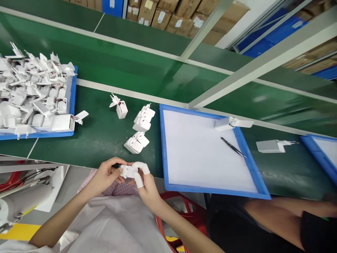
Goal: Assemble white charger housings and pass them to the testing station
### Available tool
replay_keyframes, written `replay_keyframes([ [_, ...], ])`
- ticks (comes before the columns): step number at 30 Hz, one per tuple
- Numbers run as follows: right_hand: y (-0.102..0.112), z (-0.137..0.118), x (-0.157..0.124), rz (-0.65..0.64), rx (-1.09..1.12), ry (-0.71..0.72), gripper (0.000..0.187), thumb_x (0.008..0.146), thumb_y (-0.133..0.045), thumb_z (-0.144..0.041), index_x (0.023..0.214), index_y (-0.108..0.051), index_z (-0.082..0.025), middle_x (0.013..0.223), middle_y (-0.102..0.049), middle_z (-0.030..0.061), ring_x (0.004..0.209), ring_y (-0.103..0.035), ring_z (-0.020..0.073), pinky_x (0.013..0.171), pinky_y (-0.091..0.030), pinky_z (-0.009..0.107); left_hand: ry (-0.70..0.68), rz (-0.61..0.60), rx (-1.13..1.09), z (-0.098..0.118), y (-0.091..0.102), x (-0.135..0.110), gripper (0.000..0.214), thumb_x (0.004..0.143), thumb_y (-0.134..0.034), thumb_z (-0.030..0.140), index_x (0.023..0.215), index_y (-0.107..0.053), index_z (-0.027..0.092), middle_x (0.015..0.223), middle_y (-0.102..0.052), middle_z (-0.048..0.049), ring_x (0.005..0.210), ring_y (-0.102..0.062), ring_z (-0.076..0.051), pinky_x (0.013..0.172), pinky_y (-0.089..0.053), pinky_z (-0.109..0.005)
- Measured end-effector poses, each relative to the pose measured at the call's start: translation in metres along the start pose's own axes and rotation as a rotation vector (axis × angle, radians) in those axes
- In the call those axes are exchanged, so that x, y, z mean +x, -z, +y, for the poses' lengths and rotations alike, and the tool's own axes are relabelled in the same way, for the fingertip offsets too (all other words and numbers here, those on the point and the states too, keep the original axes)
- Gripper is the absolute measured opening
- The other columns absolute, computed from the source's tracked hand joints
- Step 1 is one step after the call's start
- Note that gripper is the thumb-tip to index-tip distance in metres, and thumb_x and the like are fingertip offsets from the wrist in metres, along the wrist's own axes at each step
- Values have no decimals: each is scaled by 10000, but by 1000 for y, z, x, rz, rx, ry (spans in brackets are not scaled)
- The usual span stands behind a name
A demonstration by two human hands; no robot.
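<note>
My left hand (105, 175) and my right hand (146, 184) meet just below the near edge of the green belt, both pinched round one small white charger plug (127, 171). White finger cots cover my right thumb and forefinger. On the belt just beyond my hands stand a few finished white plugs (137, 142), with more (143, 117) behind them and a single one (121, 109) to the left.
A blue tray (71, 102) heaped with white plug parts sits at the left. A blue tray with a white liner (200, 151) lies at the right, with black tweezers (233, 147) on it. Another person's arm (284, 214) rests lower right. Cardboard boxes stand behind.
</note>
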State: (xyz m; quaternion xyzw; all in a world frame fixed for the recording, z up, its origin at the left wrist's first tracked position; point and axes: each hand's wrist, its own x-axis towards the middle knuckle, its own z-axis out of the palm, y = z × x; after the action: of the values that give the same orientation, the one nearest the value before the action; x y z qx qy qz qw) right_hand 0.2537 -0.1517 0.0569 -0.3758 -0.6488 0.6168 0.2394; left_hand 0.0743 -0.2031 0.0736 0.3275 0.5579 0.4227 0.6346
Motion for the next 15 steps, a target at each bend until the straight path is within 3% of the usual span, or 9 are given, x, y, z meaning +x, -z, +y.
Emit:
replay_keyframes([
  [5, 8, 3, -3, 61, -269, 206, 176, 992, -425, -312, 1138, -494, -243, 1217, -559, 97, 666, -559, 150, 662, -534, 348, -55, 87, 22, -2, -5, -7, 377, 887, -552, 478, 1087, -618, 166, 1105, -607, -76, 708, -676, -155, 665, -572, -287],
  [9, 20, -8, 0, -88, -511, 316, 257, 938, -541, -287, 1194, -535, -266, 1362, -499, 108, 838, -632, 222, 784, -532, 419, -59, 78, 44, -7, -4, -11, 409, 910, -521, 470, 1171, -582, 160, 767, -662, -30, 656, -643, -166, 650, -536, -284],
  [11, 20, -12, 3, -136, -598, 306, 318, 916, -555, -233, 1231, -536, -269, 1328, -535, 104, 941, -638, 259, 836, -519, 435, -55, 89, 57, -7, -1, -12, 455, 905, -519, 486, 1206, -568, 148, 619, -633, -9, 605, -615, -173, 621, -510, -283],
  [15, 9, -11, 9, -141, -632, 299, 253, 919, -545, -174, 1164, -567, -236, 1160, -608, 81, 943, -640, 237, 850, -504, 370, -88, 184, 115, -5, 8, -14, 500, 877, -549, 522, 1201, -593, 144, 611, -624, -15, 598, -585, -169, 602, -465, -269],
])
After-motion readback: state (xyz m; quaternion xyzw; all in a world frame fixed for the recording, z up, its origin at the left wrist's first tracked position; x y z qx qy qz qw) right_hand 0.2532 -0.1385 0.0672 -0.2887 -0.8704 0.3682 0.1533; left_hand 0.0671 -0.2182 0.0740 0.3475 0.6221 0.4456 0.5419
